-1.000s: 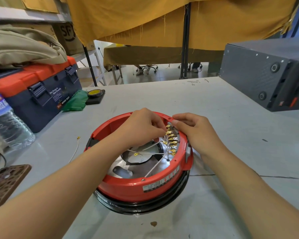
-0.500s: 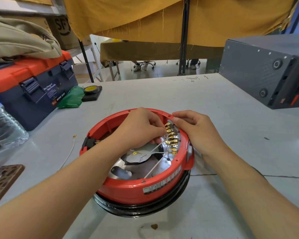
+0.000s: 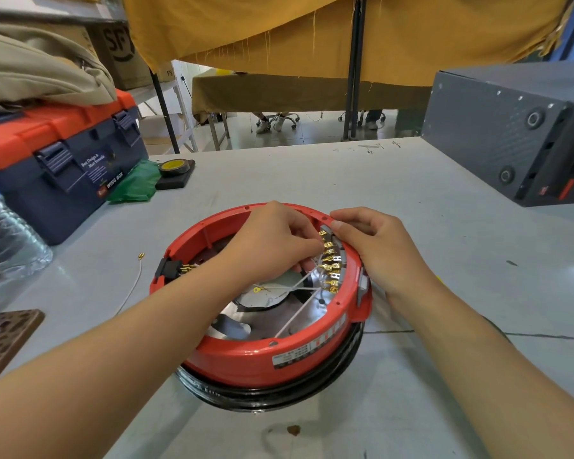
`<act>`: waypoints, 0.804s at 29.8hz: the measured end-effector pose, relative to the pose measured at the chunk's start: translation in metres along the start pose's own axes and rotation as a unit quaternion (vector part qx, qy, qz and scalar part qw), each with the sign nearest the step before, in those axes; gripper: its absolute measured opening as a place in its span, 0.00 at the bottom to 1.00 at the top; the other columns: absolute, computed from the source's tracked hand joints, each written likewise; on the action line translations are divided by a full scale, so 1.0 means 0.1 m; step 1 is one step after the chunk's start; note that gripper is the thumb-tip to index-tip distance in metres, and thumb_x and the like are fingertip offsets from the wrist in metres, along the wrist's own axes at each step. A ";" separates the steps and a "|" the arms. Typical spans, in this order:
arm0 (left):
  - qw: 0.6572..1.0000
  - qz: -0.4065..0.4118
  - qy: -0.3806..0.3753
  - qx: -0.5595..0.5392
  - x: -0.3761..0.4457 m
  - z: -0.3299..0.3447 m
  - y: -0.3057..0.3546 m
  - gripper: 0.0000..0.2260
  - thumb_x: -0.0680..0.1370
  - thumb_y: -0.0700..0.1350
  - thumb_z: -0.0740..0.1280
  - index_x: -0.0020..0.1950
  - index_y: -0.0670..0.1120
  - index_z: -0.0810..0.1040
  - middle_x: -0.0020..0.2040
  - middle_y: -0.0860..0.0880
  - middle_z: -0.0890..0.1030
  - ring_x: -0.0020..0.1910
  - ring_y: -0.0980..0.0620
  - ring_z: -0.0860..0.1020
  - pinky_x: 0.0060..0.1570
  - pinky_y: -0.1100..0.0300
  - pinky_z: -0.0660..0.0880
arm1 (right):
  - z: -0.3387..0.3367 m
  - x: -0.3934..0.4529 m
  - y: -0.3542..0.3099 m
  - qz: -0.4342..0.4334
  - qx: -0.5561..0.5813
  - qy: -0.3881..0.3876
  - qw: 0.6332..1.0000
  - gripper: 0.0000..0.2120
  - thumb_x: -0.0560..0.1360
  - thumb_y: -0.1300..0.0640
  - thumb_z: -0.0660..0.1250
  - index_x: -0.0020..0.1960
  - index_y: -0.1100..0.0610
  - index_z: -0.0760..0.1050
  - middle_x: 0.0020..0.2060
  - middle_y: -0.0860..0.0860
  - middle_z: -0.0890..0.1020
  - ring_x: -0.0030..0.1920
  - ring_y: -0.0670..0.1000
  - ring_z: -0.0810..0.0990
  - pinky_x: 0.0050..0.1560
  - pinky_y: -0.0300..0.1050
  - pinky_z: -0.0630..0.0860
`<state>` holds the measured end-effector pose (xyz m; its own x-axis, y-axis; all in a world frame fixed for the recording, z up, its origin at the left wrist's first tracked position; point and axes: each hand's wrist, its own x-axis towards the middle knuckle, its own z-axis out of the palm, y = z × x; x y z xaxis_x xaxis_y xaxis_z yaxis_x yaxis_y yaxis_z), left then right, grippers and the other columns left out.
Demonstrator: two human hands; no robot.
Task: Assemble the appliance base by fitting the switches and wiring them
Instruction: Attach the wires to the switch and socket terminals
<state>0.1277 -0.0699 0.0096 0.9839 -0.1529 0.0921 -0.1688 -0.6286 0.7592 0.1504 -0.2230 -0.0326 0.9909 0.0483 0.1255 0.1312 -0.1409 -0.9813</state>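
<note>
The round red appliance base (image 3: 242,357) lies open side up on the grey table, on a black ring. A grey switch block with several brass terminals (image 3: 332,270) sits inside its right rim, and white wires (image 3: 299,314) run from it across the silver inner plate. My left hand (image 3: 275,240) reaches inside the base with its fingers curled, pinching a wire connector at the upper terminals. My right hand (image 3: 378,246) grips the red rim beside the switch block, its fingertips at the top terminal. A black switch with brass pins (image 3: 173,270) sits in the left rim.
A loose white wire with a brass end (image 3: 136,279) lies left of the base. Further left stand a blue and orange toolbox (image 3: 60,160), a water bottle (image 3: 4,236), a green bag and a tape roll (image 3: 174,167). A dark grey metal box (image 3: 517,127) stands at the right.
The view has shifted a little. Both hands stay at the switch block's terminals with only small finger movements.
</note>
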 end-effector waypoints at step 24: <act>0.997 -0.031 -0.015 -0.069 -0.01 -0.01 -0.01 0.05 0.73 0.35 0.68 0.39 0.42 0.83 0.32 0.46 0.83 0.26 0.60 0.77 0.27 0.71 0.71 | 0.03 -0.03 -0.04 -0.004 -0.021 0.002 1.000 0.10 0.76 0.55 0.66 0.56 0.53 0.79 0.50 0.50 0.84 0.50 0.51 0.82 0.56 0.54 0.78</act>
<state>0.1268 -0.0680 0.0092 0.9895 -0.1421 0.0249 -0.0968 -0.5264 0.8447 0.1466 -0.2200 -0.0297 0.9900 0.0450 0.1334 0.1394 -0.1819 -0.9734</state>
